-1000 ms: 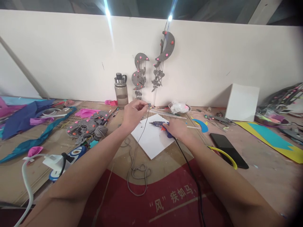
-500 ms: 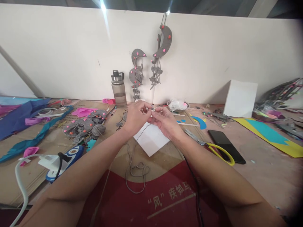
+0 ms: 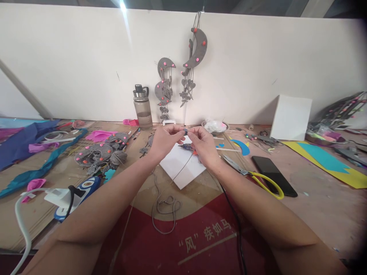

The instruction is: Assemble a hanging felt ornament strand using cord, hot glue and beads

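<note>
My left hand (image 3: 166,139) and my right hand (image 3: 205,143) meet above a white board (image 3: 179,172), fingertips pinched together. Between them is a small dark bluish piece (image 3: 185,131), mostly covered by the fingers. A thin grey cord (image 3: 182,167) runs from beneath my right fingers down across the board. More of this cord lies in loose loops (image 3: 168,208) nearer to me. Just below the fingertips shows a dark, speckled tool with a pointed tip and an orange part (image 3: 187,146), partly behind my right hand; it resembles a glue gun.
Yellow-handled scissors (image 3: 265,184) and a black phone (image 3: 272,175) lie right of my right forearm. Grey felt pieces with a yarn ball (image 3: 119,157) and a white plug (image 3: 60,198) are at left. A bottle (image 3: 142,109) stands by the wall, near hanging moon ornaments (image 3: 199,47).
My hands have turned and shifted slightly, exposing the dark tool beneath them. The upper stretch of cord now slants up to the right, toward my right fingers.
</note>
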`<action>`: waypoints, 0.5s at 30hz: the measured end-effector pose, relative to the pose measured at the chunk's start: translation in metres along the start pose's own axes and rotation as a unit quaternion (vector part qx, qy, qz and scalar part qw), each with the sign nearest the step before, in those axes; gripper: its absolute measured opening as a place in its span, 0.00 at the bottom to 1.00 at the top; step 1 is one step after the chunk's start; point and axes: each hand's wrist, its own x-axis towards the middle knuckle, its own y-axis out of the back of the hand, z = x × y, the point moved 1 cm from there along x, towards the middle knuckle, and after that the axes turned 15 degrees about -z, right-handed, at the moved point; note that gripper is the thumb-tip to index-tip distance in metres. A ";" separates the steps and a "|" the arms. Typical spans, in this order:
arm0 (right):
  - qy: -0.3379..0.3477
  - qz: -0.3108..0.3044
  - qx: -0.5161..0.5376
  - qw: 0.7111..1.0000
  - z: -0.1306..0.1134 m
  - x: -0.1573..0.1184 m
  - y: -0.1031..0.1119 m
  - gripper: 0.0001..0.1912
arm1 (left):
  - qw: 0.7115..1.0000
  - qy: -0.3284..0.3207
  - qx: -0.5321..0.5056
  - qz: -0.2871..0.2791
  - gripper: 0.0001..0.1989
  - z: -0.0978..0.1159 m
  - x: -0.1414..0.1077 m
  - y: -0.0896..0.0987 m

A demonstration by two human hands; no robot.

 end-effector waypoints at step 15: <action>0.001 0.040 -0.076 0.996 -0.011 -0.005 0.000 0.11 | 1.000 -0.014 0.009 0.000 0.05 -0.002 -0.001 -0.003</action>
